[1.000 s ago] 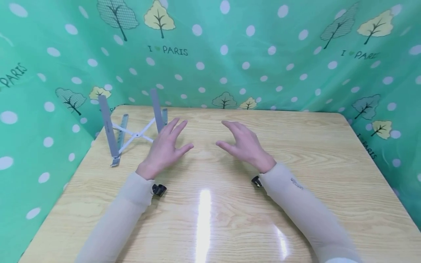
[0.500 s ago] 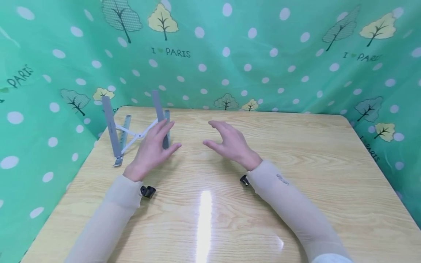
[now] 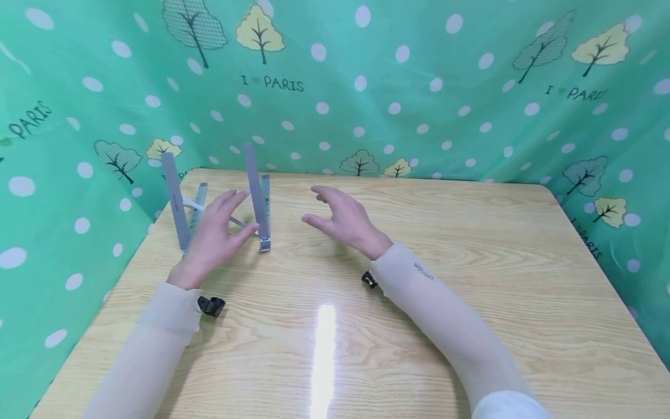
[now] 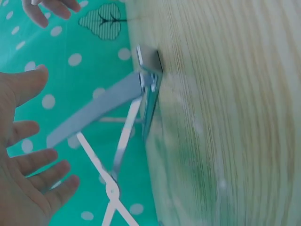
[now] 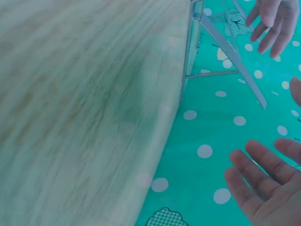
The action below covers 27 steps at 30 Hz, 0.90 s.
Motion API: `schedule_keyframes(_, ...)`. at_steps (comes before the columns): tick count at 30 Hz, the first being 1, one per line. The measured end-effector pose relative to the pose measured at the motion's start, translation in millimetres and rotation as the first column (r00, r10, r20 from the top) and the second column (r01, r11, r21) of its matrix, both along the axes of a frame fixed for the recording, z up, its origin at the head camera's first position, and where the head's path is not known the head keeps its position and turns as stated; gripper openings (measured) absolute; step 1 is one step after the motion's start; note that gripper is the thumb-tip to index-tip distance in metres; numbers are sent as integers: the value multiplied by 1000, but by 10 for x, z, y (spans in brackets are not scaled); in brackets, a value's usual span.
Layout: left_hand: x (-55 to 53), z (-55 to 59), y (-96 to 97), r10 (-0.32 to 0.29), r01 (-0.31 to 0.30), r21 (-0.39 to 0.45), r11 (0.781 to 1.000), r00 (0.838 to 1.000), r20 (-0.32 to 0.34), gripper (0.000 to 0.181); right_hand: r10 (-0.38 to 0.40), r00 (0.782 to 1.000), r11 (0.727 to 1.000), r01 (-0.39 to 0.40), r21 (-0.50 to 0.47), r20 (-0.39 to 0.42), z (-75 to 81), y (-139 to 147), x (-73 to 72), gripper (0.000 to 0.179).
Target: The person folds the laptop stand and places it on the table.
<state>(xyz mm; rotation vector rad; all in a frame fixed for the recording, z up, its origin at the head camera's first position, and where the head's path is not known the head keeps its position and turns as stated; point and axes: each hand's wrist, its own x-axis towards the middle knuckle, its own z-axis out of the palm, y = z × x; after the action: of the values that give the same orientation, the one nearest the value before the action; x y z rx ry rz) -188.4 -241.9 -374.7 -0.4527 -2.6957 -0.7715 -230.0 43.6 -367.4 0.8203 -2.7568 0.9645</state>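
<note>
A grey folding laptop stand (image 3: pixel 255 186) stands unfolded at the table's back left, its two slanted arms raised and white crossed struts (image 4: pixel 112 188) between them. My left hand (image 3: pixel 211 235), fingers spread, is in front of the stand and hides part of the struts and the left arm's lower end in the head view. To the right of the stand is my right hand (image 3: pixel 345 220), fingers loosely bent and thumb apart, with a gap between it and the stand. Neither hand holds anything. The right wrist view shows the stand's slanted arm (image 5: pixel 235 61) beyond my right fingers (image 5: pixel 256 176).
The stand rests on a light wood-grain table (image 3: pixel 471 279). A green curtain (image 3: pixel 419 87) with white dots and trees hangs right behind the table and along its sides. Black wrist cameras (image 3: pixel 211 306) sit at both cuffs.
Both hands have moved left across the table, the left one to in front of the stand, the right one closer to the stand's right side. The stand stays in place.
</note>
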Motion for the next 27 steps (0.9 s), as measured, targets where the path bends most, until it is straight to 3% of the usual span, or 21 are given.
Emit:
schedule_keyframes(6,-30,4,-124,25,-24,39,999,999,-25,66,35,999,999,-35,24,25,-4,-181,-106,72)
schedule_keyframes(21,19,22,-502,88,-85,29,996,992,-91,57,53,998,995,-57,87,38,-8,-600,-229,71)
schedule_keyframes(27,3,33,-648,125,-115,72,991,981,-152,53,53,994,997,-57,42,91,-46,-729,-285,71)
